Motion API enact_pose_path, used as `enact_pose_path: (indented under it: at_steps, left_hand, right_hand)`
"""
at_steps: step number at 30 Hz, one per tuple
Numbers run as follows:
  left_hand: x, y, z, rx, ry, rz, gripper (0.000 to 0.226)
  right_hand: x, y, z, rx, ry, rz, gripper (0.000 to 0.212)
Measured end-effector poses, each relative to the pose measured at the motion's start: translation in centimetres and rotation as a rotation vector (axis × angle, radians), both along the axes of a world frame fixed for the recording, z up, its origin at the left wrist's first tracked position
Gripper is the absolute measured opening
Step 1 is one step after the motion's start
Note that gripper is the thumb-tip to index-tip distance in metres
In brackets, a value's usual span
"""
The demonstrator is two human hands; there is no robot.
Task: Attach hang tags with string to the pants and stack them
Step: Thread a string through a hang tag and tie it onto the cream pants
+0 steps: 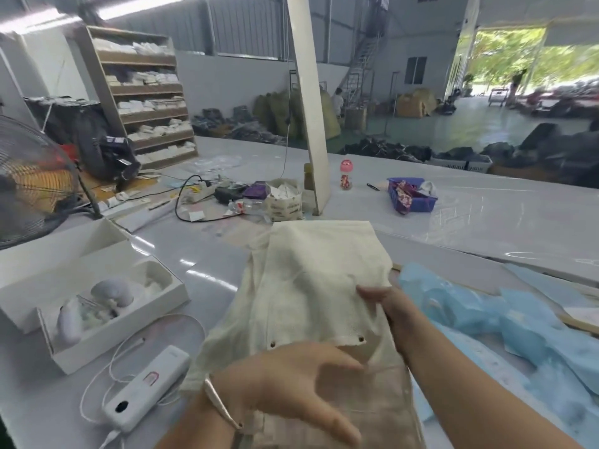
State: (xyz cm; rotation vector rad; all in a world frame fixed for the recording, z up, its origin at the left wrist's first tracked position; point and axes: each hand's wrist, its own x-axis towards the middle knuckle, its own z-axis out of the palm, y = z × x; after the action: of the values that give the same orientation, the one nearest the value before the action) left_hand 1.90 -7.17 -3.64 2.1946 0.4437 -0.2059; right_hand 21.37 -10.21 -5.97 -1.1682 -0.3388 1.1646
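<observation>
centre frame, our right hand [385,306] pinches the cream pants [311,286] taut, left hand [291,380] spread flat, likely readying them for tagging.

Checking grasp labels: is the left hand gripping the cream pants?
No, the left hand hovers open above the cream pants; only the right hand pinches them.

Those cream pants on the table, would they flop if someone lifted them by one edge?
Probably floppy: the cream pants already fold and wrinkle where the right hand pinches a fold. They look thin and light. On the glossy table they would likely slide and bunch rather than move flat.
</observation>
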Motion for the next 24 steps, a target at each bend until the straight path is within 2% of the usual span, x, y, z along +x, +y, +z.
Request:
enact_pose_path:
  at_steps: [1,2,3,4,5,6,8,9,12,15,16,17,19,20,22,24]
  left_hand:
    - [-0.8,1.0,-0.2,-0.090,-0.144,0.154,0.059]
    - [-1.5,2.3,-0.5,-0.076,-0.304,0.423,0.041]
    - [-2.0,3.9,-1.0,0.058,-0.395,0.725,0.031]
    - [-2.8,5.3,-1.3,0.182,-0.383,0.967,0.030]
    - [-2.6,6.6,-2.0,0.181,-0.342,1.116,0.035]
    - [-2.7,7.7,-2.6,0.016,-0.321,1.170,0.041]
    - [-2.1,8.8,-3.3,-0.401,-0.349,1.142,0.044]
    - [-2.0,9.2,-3.2,-0.490,-0.361,1.163,0.043]
    - [-1.5,10.7,-2.8,-0.558,-0.272,1.142,0.045]
    - [-0.8,11.6,-2.0,-0.570,-0.142,1.092,0.044]
    - [-0.6,11.7,-1.9,-0.558,-0.135,1.083,0.044]
    - [-0.4,11.7,-2.0,-0.542,-0.156,1.083,0.042]
    - [-0.5,11.3,-2.5,-0.530,-0.239,1.058,0.031]
    - [-0.6,11.1,-2.7,-0.543,-0.283,1.017,0.025]
    - [-0.9,10.0,-2.9,-0.538,-0.328,0.939,0.005]
    - [-1.1,9.0,-3.3,-0.447,-0.330,0.972,0.024]
  right_hand:
    - [-0.1,-0.3,-0.1,0.007,0.008,0.004,0.037]
    - [-0.1,-0.7,-0.1,0.017,0.022,-0.002,0.036]
    - [-0.3,-1.4,0.0,0.037,0.036,0.007,0.037]
    - [-0.4,-2.1,0.1,0.061,0.052,0.028,0.040]
    - [-0.5,-2.8,0.1,0.091,0.067,0.059,0.043]
    - [-0.7,-3.6,0.1,0.120,0.078,0.098,0.045]
    - [-1.2,-5.0,0.2,0.159,0.089,0.173,0.050]
    - [-1.1,-5.4,-0.1,0.180,0.097,0.206,0.054]
    - [-1.0,-6.8,-0.6,0.307,0.191,0.271,0.065]
    - [-2.0,-7.9,-0.7,0.558,0.257,0.339,0.048]
    - [-2.3,-8.2,-1.0,0.585,0.249,0.286,0.049]
    - [-2.7,-8.3,-1.3,0.574,0.283,0.260,0.057]
    - [-3.5,-8.1,-2.3,0.483,0.491,0.279,0.082]
    - [-3.8,-7.9,-2.5,0.408,0.541,0.226,0.084]
    - [-3.9,-7.4,-2.5,0.224,0.490,0.116,0.065]
    - [-3.5,-6.8,-1.9,0.092,0.331,0.067,0.044]
